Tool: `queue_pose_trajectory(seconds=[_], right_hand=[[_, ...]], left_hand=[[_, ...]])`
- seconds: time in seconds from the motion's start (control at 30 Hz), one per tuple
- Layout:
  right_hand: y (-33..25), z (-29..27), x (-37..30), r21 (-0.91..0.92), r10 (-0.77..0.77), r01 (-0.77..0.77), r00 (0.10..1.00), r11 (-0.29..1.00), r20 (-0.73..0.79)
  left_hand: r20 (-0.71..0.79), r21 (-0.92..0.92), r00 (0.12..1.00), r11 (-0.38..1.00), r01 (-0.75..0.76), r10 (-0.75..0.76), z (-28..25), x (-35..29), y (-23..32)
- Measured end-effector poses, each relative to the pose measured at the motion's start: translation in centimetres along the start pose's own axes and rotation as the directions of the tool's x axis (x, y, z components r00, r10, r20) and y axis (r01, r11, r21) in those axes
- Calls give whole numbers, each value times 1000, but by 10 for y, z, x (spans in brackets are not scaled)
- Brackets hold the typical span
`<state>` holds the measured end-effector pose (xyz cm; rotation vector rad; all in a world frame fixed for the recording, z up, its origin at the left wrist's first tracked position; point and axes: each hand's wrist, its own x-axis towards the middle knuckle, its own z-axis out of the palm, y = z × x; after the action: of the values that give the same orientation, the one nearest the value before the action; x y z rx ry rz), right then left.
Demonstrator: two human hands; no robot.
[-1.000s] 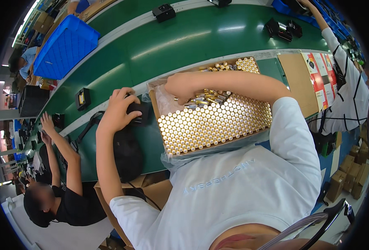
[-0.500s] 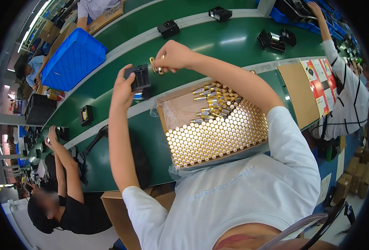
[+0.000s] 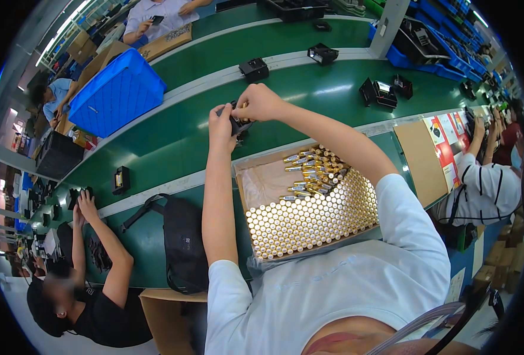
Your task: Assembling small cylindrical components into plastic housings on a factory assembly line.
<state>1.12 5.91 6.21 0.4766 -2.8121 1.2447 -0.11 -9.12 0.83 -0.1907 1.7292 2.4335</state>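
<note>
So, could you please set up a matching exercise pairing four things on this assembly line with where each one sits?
Things:
1. small black device
2. open cardboard box of upright gold-topped batteries
3. large blue plastic crate
4. black fabric bag with a strap

Places:
A. on the green bench, left of the battery box
B. held up between the left hand and right hand
C. far left, beyond the green conveyor belt
D. on the bench right in front of the person

Pairs: 1-B, 2-D, 3-C, 4-A

Battery box (image 3: 309,207) before person; bag (image 3: 182,242) left of it — conveyor (image 3: 309,100) behind, w/ bin (image 3: 117,94) far left.
</note>
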Motion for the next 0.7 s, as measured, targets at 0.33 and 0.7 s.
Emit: queue_pose_trajectory(seconds=[0.33, 0.7], right_hand=[[17, 21, -10, -261, -355, 329, 933, 907, -54], [-1, 43, 64, -466, -284, 175, 943, 867, -175]], left_hand=[[11, -93, 999, 995, 32, -31, -28, 15, 4], [90, -202, 994, 976, 78, -61, -51, 18, 17]])
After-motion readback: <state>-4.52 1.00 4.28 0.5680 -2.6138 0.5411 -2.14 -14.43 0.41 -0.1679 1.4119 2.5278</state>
